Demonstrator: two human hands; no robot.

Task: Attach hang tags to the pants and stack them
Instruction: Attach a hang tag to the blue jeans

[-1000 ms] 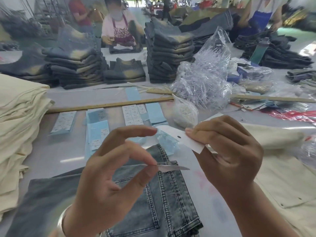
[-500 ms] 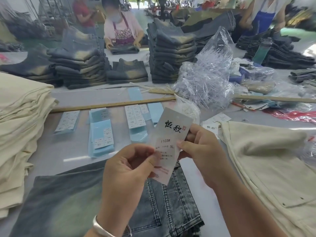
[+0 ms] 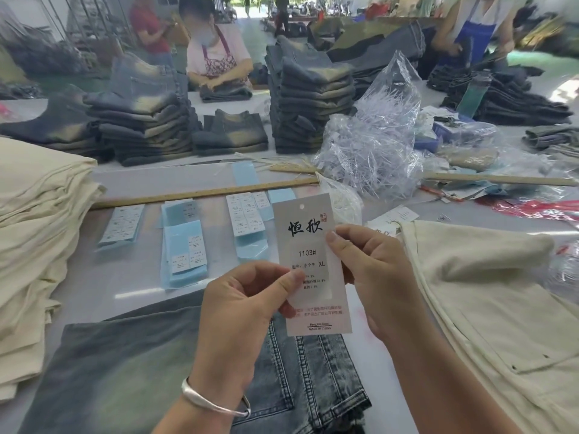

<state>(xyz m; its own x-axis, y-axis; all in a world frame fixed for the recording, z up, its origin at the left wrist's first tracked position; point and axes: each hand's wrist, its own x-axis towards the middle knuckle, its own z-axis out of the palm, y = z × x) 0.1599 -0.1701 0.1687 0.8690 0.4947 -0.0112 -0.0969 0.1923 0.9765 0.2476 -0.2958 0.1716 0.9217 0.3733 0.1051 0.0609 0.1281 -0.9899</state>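
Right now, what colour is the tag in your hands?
The hang tag is white with black print, seen in the head view.

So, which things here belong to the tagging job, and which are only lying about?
Belong to the job:
hang tag, pinched by left hand and right hand
jeans lying under the hands
bag of plastic fasteners

Lying about:
sticker sheets
wooden ruler
cream pants
far jeans stacks

wooden ruler [image 3: 203,193] | blue sticker sheets [image 3: 183,255] | plastic bag [image 3: 372,142] (crumpled, clear)
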